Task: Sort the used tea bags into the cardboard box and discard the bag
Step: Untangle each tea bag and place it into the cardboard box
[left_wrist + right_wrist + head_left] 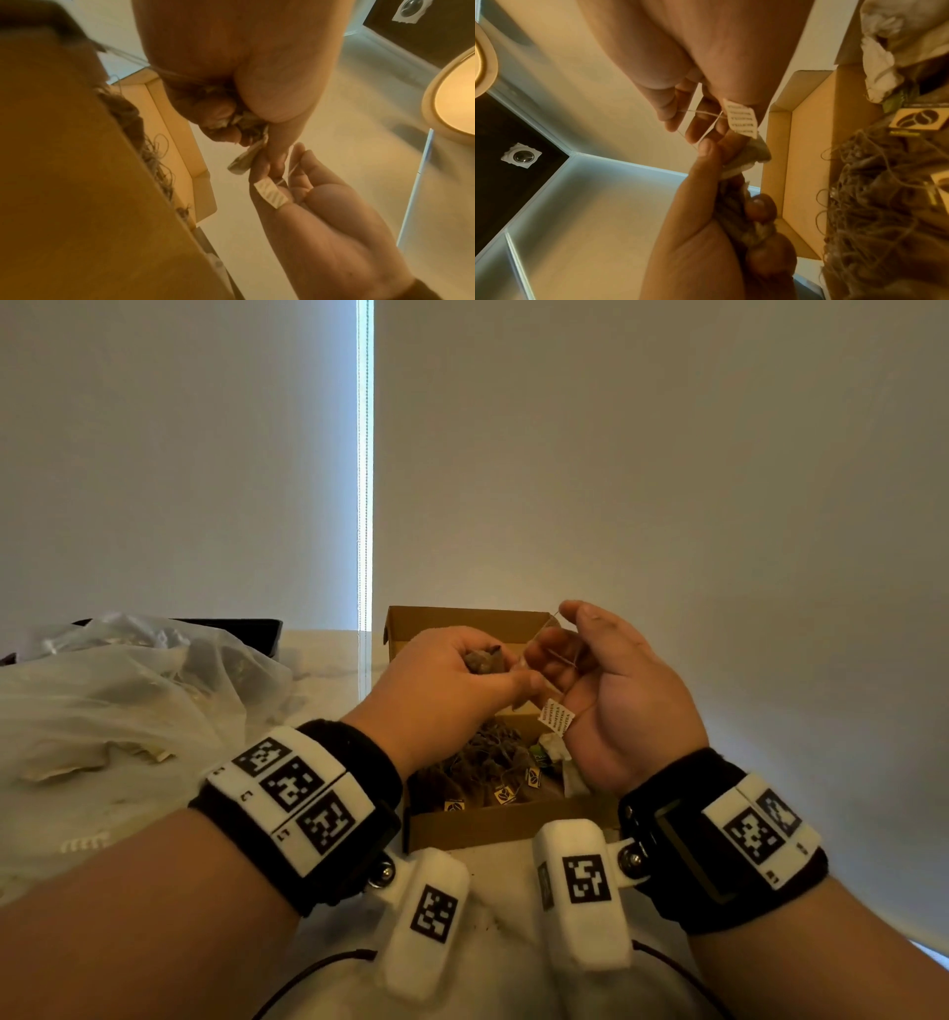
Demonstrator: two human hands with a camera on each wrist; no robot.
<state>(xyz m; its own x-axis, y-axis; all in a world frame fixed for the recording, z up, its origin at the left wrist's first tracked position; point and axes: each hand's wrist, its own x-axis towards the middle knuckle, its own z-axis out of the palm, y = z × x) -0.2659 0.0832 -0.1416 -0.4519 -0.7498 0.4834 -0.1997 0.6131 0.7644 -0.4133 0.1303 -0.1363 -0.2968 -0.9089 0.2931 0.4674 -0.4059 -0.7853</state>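
the head view alone shows the whole layout: the cardboard box point(506, 824) sits open on the pale surface point(328, 654) straight ahead, and the crumpled clear plastic bag point(128, 690) lies toward the surface's left edge, well apart from the box. the wrist views add the underside of the grip. in the left wrist view the left hand point(231, 77) has its fingers curled tight round a clump of used tea bags point(243, 119), one bag's paper corner sticking out below the thumb. in the right wrist view the right hand point(700, 67) has its fingers loosely bent with a thin string point(698, 112) crossing them, its fingertips meeting the left thumb at that corner; whether it truly pinches the string i cannot tell.

a white paper tag point(741, 118) hangs at the right palm, printed with several rows of small dark text too blurred to read. inside the box, tan tags with a dark coffee-bean emblem point(917, 118) lie among a tangle of strings and brown tea bags point(482, 757).

the held clump hangs above the box's far half, both hands touching each other over it.
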